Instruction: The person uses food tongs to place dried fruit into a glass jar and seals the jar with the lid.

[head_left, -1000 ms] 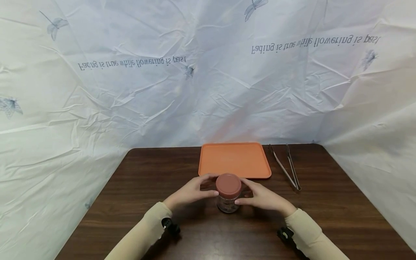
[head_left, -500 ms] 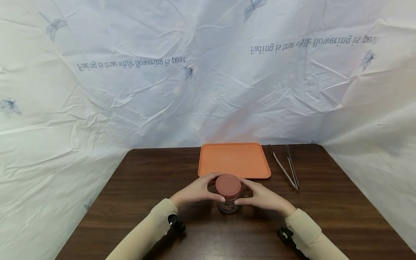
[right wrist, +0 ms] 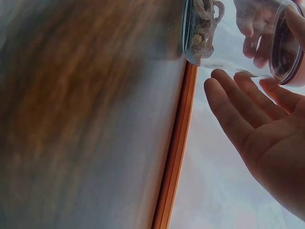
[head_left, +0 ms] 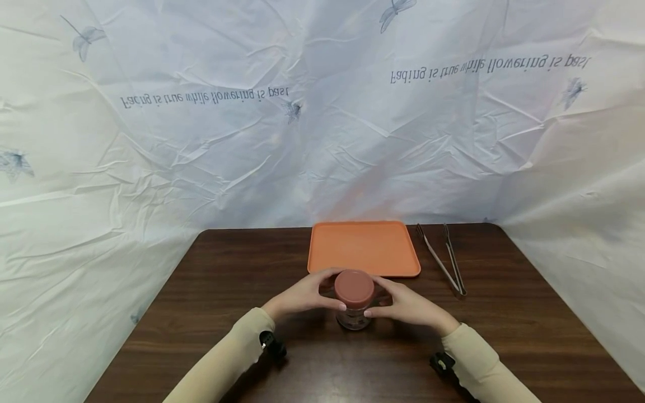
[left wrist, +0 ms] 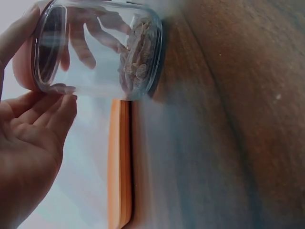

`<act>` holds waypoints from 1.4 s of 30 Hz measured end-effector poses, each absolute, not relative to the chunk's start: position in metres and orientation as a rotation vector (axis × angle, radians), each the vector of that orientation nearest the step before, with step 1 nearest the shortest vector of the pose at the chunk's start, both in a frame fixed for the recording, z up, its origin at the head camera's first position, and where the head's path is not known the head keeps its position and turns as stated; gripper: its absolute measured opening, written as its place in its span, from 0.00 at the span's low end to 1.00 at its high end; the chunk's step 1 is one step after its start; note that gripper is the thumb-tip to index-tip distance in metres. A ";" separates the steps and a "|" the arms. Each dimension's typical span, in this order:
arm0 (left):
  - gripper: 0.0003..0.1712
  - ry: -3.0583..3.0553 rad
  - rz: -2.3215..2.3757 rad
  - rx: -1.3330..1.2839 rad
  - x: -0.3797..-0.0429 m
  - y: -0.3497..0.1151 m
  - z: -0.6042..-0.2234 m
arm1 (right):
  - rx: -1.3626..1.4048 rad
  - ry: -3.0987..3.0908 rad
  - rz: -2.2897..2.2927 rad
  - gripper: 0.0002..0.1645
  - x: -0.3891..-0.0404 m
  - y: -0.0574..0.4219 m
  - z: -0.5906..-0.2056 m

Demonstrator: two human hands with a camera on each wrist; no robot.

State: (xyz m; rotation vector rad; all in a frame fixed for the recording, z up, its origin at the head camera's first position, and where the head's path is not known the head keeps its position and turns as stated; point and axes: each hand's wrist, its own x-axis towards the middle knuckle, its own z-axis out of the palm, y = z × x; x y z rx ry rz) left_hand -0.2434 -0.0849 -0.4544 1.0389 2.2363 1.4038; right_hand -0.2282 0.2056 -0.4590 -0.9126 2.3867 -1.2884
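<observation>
A clear jar (head_left: 350, 320) with a dull red lid (head_left: 354, 288) stands upright on the table in front of the person. Brown, wrinkled dried pieces (left wrist: 138, 62) lie in a low layer at its bottom. From the left, the left hand (head_left: 303, 295) holds the lid, thumb at its front edge and fingers round the far side. On the other side, the right hand (head_left: 410, 305) grips the jar's body, its thumb low on the near wall. In the right wrist view, the right hand's fingers (right wrist: 252, 100) reach along the glass below the lid.
An orange tray (head_left: 363, 249) lies just behind the jar, at the table's back edge. Metal tongs (head_left: 450, 263) rest right of it, their tips spread. The dark wooden table (head_left: 242, 263) backs onto a creased white sheet (head_left: 322, 140) with printed lettering.
The left hand has shifted right, closer round the lid, and its thumb has come further across the front. The right hand and the jar have stayed in place.
</observation>
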 end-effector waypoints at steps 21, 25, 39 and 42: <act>0.39 2.139 1.455 1.012 -0.236 -0.094 -0.457 | -0.908 2.375 -1.281 0.49 -0.225 0.204 -0.457; 0.40 2.184 1.437 1.017 -0.234 -0.093 -0.456 | -0.917 2.374 -1.277 0.49 -0.225 0.204 -0.456; 0.44 2.303 1.315 1.035 -0.231 -0.081 -0.445 | -0.932 2.309 -1.302 0.47 -0.225 0.201 -0.455; 0.44 2.253 1.316 1.061 -0.232 -0.080 -0.447 | -0.926 2.305 -1.298 0.48 -0.223 0.203 -0.455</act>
